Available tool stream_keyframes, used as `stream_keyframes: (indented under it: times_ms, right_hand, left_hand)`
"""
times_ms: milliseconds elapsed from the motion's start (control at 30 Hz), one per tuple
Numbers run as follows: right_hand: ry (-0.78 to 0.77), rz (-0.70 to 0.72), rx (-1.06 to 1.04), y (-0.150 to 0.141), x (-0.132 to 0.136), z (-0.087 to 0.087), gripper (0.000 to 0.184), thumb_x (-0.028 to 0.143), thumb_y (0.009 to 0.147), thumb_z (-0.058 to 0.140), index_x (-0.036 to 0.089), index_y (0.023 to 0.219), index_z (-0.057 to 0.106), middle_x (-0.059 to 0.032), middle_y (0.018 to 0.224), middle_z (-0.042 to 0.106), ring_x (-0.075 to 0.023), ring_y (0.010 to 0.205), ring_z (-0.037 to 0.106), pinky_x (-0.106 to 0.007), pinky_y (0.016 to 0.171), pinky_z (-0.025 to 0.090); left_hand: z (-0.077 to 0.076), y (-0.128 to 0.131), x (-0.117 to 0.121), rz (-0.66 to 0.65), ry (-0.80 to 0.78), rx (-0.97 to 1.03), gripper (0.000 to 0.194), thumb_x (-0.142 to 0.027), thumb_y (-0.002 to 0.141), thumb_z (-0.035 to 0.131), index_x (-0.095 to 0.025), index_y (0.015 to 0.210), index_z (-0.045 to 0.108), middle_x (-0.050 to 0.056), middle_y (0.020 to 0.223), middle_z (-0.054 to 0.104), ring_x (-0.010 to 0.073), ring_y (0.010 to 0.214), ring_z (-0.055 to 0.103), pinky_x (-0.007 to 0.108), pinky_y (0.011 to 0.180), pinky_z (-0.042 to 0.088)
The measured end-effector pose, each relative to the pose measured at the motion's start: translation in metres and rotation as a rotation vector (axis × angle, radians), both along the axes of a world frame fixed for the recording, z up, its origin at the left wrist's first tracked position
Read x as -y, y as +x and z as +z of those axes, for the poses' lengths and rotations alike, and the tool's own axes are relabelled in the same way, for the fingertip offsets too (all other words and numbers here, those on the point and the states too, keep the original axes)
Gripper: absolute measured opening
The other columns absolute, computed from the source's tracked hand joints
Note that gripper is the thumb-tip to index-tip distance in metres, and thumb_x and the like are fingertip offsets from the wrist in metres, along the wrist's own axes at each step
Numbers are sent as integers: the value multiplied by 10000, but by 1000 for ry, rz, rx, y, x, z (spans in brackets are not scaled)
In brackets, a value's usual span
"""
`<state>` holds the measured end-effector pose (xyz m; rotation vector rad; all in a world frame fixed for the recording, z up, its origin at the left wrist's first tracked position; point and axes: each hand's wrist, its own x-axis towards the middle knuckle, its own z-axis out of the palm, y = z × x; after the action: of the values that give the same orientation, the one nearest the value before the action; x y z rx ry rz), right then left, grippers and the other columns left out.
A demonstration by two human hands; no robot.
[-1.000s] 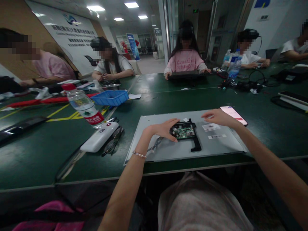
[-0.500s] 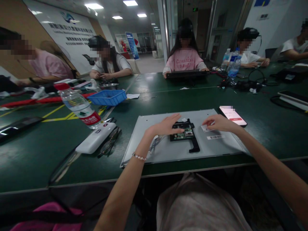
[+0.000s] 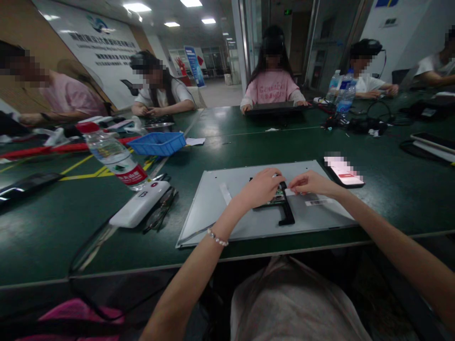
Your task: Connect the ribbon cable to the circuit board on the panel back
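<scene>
A flat grey metal panel (image 3: 320,220) lies on the table before me. On it sits a green circuit board (image 3: 272,201) in a black plastic frame (image 3: 287,215), partly covered by my left hand. My left hand (image 3: 261,188) rests over the board with bent, parted fingers, tips at the frame's upper right; its thumb is mostly hidden. Just right of the frame, my right hand (image 3: 308,183) pinches a small white label (image 3: 290,192) between thumb and fingers. A barcode sticker (image 3: 316,202) is on the panel below that hand. A pale strip (image 3: 225,193) shows left of the board.
Beyond the panel's right corner lies a phone (image 3: 343,171). To the left are a white power bank (image 3: 140,204), glasses (image 3: 159,213), a tilted water bottle (image 3: 115,158) and a blue tray (image 3: 158,143). Several people sit around the table; one opposite holds a dark panel (image 3: 277,110).
My left hand has moved right and curled from flat to bent over the board. My right hand has brought the white label left, close to the black frame.
</scene>
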<state>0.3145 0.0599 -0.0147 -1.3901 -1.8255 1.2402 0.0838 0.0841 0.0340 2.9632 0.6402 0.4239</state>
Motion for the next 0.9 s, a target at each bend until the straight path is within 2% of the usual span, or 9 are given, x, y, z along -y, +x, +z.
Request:
stream_keyframes:
  times_ms: [167, 333, 567, 900]
  right_hand:
    - [18, -69, -60, -7, 4, -5, 205, 230, 683, 664, 169, 873, 710, -38, 752, 717, -149, 673, 652, -250, 609, 502]
    - [116, -44, -87, -13, 9, -7, 168, 205, 695, 629, 171, 837, 712, -36, 764, 727, -169, 726, 674, -286, 707, 530]
    - [329, -41, 49, -13, 14, -11, 185, 199, 735, 593, 188, 851, 737, -22, 803, 738, -167, 738, 668, -286, 725, 518]
    - [517, -54, 214, -15, 19, -10, 156, 180, 759, 600, 204, 838, 733, -23, 822, 710, -154, 706, 636, -276, 671, 486]
  left_hand:
    - [-10, 0, 1, -133, -53, -6, 374, -96, 896, 374, -203, 1161, 616, 79, 1155, 579, 188, 1097, 524, 348, 977, 401]
    - [-15, -1, -3, -186, -74, -5, 337, -120, 879, 426, -202, 1097, 669, 82, 1148, 588, 201, 1086, 535, 356, 990, 396]
    - [-16, 0, -3, -211, -104, 24, 317, -129, 862, 442, -189, 1042, 696, 85, 1143, 605, 208, 1074, 549, 360, 989, 402]
    - [-15, 2, -2, -254, -122, 61, 287, -114, 849, 449, -161, 994, 693, 89, 1067, 659, 200, 1040, 576, 350, 978, 412]
